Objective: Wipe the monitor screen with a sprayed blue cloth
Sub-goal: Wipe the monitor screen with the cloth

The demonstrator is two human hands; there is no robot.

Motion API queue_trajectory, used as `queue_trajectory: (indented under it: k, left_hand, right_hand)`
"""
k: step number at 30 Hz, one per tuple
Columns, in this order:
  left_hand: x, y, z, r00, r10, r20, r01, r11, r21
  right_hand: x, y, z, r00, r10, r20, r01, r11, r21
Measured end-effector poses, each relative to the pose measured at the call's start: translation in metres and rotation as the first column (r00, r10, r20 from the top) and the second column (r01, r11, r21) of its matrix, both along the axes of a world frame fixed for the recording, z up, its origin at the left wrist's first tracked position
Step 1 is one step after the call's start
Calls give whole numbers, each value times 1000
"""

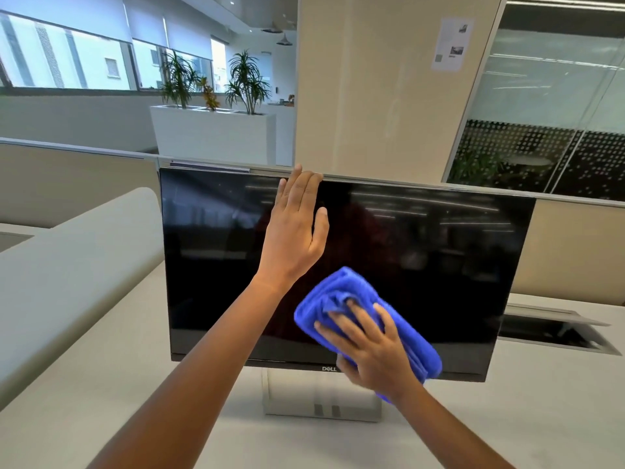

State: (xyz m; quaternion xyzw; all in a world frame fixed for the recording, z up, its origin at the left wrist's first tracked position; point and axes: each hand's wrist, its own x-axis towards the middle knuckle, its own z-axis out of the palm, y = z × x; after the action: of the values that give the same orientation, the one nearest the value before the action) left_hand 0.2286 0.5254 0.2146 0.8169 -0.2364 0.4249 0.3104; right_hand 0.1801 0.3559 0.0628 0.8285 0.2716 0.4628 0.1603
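The right hand (368, 346) is gripping the folded blue microfibre cloth (341, 292) and pressing it against the wide black monitor screen (422, 265), which is stretching sideways beyond it, while the flat, straight-fingered left hand (297, 225) is bracing the top edge above.

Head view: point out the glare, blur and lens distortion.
Head view: ceiling-light streaks glare across the upper monitor screen; the blue cloth and the right hand gripping it look slightly soft; the wide-angle lens skews the monitor's edges; the left hand is sharp.
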Motion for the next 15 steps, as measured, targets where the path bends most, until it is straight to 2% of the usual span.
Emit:
queue_trajectory:
  k: [4,8,11,15]
  left_hand:
    - [-2,0,0,1000,6,-10,-6,1000,8]
    - [-2,1,0,1000,8,-19,-8,1000,15]
    - [-2,1,0,1000,9,-19,-9,1000,22]
    - [-2,3,1,1000,-1,-24,1,999,32]
  right_hand:
    - [-16,-17,-32,994,-42,-104,20,979,-205]
    - [-14,-37,-18,995,8,-101,-37,955,-295]
    - [-8,-51,8,996,39,-74,-58,959,-276]
    - [3,-68,57,998,50,39,-44,989,-142]
